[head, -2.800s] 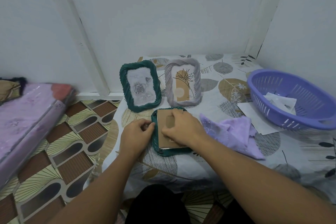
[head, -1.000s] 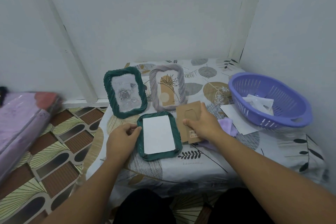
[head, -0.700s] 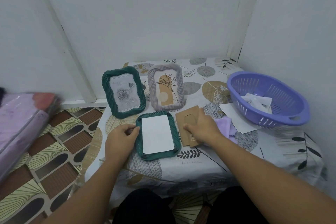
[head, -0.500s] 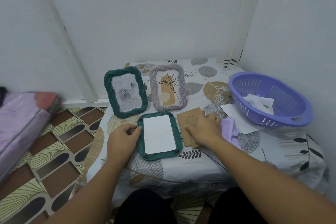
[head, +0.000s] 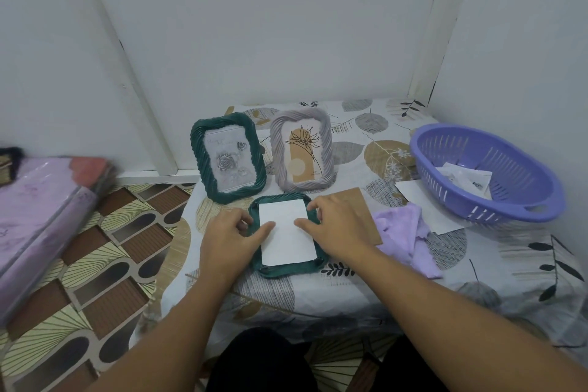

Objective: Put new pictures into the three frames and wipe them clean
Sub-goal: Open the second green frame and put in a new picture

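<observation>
The third frame (head: 288,237), dark green, lies face down at the near middle of the table (head: 366,293), likely because only its open back gives access to the white sheet (head: 286,237) resting inside it. Both hands are on it: the left hand (head: 230,240) sits at the frame's left edge with its thumb laid across onto the sheet, and the right hand (head: 334,229) curls over the upper right corner, thumb also on the paper; neither grip plainly pinches anything, the digits look pressed down rather than closed, probably to steady the frame and work the sheet loose. The brown backing board (head: 366,210) lies just beside the frame on the right, set aside within reach for refitting. The purple cloth (head: 404,232) waits beyond it for the wiping. Another green frame (head: 227,156) and a grey frame (head: 302,152) stand upright behind, each with a picture. A purple basket (head: 486,172) at the far right holds papers, perhaps the pictures.
</observation>
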A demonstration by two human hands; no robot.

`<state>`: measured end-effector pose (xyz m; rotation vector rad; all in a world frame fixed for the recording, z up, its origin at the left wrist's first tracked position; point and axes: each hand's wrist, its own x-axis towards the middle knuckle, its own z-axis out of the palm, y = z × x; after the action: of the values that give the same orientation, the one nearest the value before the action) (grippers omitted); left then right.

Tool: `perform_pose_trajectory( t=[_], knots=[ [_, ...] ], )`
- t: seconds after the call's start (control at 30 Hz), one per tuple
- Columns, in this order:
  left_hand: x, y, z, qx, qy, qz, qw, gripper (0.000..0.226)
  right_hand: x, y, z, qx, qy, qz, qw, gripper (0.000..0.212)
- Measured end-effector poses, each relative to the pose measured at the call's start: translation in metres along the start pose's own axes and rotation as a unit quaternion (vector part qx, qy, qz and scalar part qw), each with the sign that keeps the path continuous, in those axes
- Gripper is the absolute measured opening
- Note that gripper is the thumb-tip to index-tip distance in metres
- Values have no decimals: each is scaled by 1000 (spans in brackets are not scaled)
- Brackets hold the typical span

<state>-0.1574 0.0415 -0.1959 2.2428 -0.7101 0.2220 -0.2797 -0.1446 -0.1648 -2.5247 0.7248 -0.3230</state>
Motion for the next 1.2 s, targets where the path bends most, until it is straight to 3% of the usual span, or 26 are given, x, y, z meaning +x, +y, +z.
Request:
perform_pose_trajectory(
  t=[0.23, 0.6, 0.8, 1.0, 1.2],
  knots=[
    [-2, -3, 2, 15, -25, 10, 1000, 47, 1, -9, -1, -38, -45, 31, 998, 52],
    [-4, 0, 1, 20, -29, 31, 999, 50, 1, -12, 2, -11, -41, 66, 997, 56],
    [-5, 0, 0, 19, -32, 36, 999, 42, 1, -15, 0, 15, -49, 96, 994, 49],
    [-4, -2, 2, 17, -41, 33, 998, 41, 2, -11, 1, 51, -42, 113, 991, 24],
    [-4, 0, 1, 16, -48, 26, 998, 43, 6, -10, 2, 55, -48, 120, 990, 21]
  ],
)
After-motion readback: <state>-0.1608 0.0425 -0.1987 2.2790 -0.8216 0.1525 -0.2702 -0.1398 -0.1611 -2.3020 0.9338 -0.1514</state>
